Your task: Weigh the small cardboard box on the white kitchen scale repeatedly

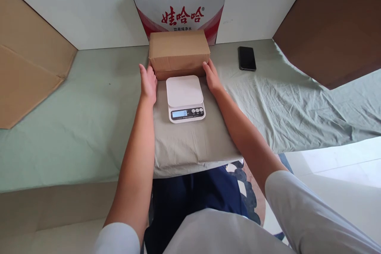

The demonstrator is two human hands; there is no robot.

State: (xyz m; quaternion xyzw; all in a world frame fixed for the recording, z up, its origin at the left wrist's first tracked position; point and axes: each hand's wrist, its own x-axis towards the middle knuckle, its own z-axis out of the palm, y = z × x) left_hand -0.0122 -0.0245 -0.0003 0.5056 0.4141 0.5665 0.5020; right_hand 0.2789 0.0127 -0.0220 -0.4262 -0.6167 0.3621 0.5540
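Note:
A closed brown cardboard box sits on the cloth-covered table. My left hand is at its left side, thumb raised and apart, fingers stretched along the lower left corner. On the other side, my right hand rests its thumb on the front right edge, its fingers partly hidden along the side. Just in front of the box, between my forearms, stands a white digital kitchen scale. Its pan is bare, and the lit display appears to read 0.
A black phone lies to the right of the box. Behind stands a white and red carton against white panels. Large cardboard pieces flank the table, one at left and one at right. Green cloth covers the tabletop.

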